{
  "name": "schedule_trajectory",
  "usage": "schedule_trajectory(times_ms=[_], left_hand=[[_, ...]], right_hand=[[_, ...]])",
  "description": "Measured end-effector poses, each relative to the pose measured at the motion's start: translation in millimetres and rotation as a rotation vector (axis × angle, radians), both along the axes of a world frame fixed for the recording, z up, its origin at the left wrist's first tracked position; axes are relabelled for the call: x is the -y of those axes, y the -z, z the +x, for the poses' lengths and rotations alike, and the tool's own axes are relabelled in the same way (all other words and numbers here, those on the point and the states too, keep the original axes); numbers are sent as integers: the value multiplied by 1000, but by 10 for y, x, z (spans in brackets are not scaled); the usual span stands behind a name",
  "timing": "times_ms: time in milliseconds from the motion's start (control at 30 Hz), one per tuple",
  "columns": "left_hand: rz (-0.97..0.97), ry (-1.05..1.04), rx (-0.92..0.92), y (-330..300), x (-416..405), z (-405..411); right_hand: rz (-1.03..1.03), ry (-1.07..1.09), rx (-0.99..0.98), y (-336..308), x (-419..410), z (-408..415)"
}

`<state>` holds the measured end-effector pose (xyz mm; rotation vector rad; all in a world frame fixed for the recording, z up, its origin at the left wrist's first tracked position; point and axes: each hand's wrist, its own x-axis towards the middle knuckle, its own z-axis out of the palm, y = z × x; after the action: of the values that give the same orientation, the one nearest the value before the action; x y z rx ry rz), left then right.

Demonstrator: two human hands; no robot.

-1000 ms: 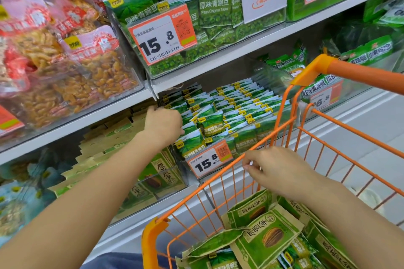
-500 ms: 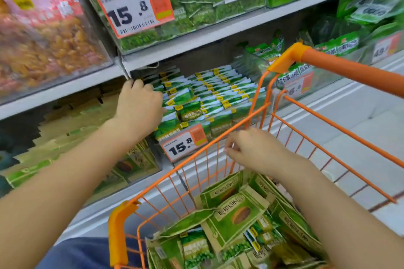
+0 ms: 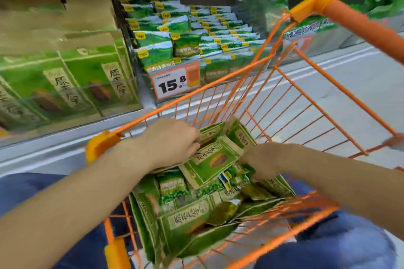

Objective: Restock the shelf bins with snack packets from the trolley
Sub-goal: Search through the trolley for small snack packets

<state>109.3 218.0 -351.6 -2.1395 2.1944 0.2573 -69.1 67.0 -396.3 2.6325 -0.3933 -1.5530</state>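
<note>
Trolley [image 3: 282, 67]: orange wire basket, standing just beside the shelf.
Top packet [image 3: 209, 162]: green and tan, lying tilted on the heap of snack packets [image 3: 185, 220] in the basket, between both hands.
Left hand [image 3: 172, 142]: reaching in from 9 o'clock of the top packet, fingers curling onto its upper left edge.
Right hand [image 3: 265, 158]: coming from 3 o'clock, fingertips touching the packet's right edge; grip unclear, blurred.
Shelf bins [image 3: 188, 35]: sitting at 12 o'clock, holding green packets behind a 15.8 price tag [image 3: 175, 81].
</note>
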Motion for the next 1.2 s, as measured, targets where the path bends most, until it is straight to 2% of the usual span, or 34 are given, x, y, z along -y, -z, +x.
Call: schedule_trajectory(times_ms=[167,333,467,567,633,767,833,933,1000,1033,1133,1200], left_hand=[[105,-60,51,77,32,19],[239,-77,9,97,19,-19],[309,-32,1,141,5,15],[334,-49,-56,123,10,17],[329,-58,-75,116,11,19],[216,-101,-132,88,15,59],[128,-133,-239,53,26,47],[-8,-281,-478,-58,2,12],[-37,-409,-646,-126,-2,-3],[7,-466,-789,-171,-8,-19],[140,-593,-1416,-396,-16,-100],[9,-625,-1658,-548,-8,-67]], right_hand=[[-65,-131,63,47,-205,34],[-170,-310,133,174,-227,-2],[-235,-528,162,224,-282,7],[-221,-515,175,300,-255,6],[-172,-432,201,234,-222,64],[-26,-259,450,-169,-164,222],[104,-81,615,-412,-145,235],[346,181,1054,-668,-164,225],[380,115,1358,-806,-196,199],[354,21,1476,-865,-214,203],[244,-259,1727,-1012,-252,309],[207,-346,1834,-1082,-246,429]])
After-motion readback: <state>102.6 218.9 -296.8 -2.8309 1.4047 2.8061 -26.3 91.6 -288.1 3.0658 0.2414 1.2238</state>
